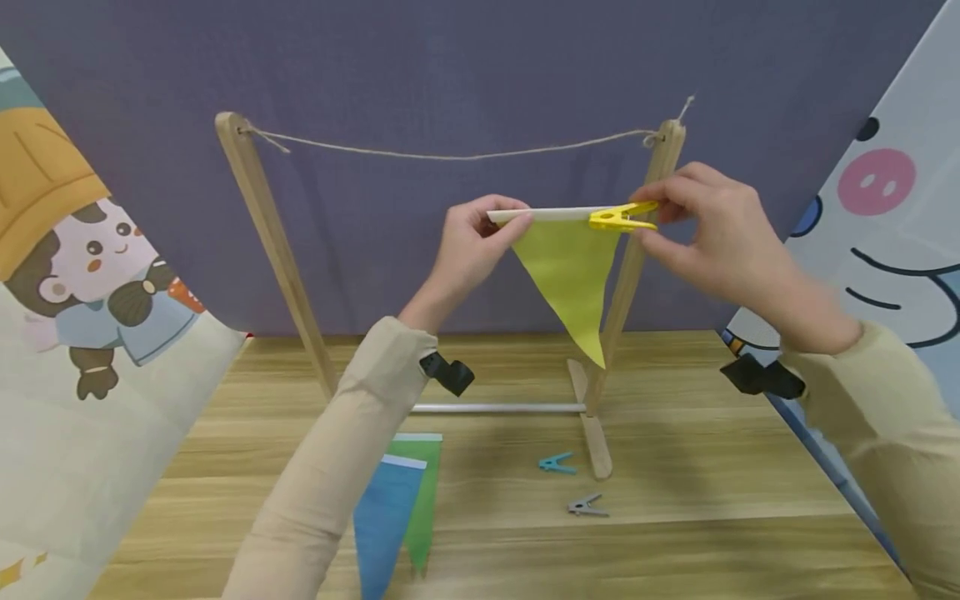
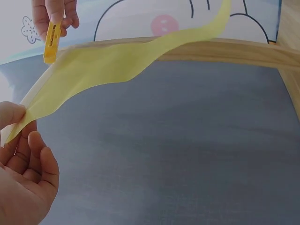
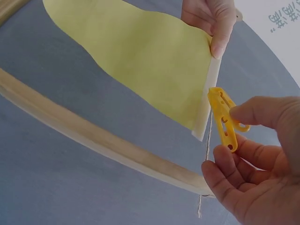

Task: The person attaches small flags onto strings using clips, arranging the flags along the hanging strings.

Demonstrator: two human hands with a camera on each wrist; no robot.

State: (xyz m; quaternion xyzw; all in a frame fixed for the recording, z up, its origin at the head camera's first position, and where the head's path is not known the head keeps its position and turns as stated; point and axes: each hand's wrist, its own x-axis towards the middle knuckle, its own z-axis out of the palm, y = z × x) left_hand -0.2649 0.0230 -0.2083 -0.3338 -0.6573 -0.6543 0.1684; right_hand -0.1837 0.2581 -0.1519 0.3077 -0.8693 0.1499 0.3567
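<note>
A yellow triangular pennant (image 1: pixel 572 271) with a white top strip hangs point down in front of the wooden frame. My left hand (image 1: pixel 480 242) pinches the left end of that strip between thumb and fingers. My right hand (image 1: pixel 712 229) holds a yellow clothespin (image 1: pixel 621 217) by its handles, its nose at the strip near the right end. In the right wrist view the clothespin (image 3: pixel 225 117) lies between thumb and fingers, its tip overlapping the white strip (image 3: pixel 209 93). Behind and above the hands, a string (image 1: pixel 450 157) sags between the frame's two posts.
Wooden posts (image 1: pixel 273 242) joined by a white rod (image 1: pixel 498 408) stand on the wood-grain table (image 1: pixel 712 500). A blue clothespin (image 1: pixel 557 463) and a grey clothespin (image 1: pixel 588 505) lie near the right foot. Blue (image 1: pixel 386 517) and green (image 1: pixel 424 500) pennants overlap at the front left.
</note>
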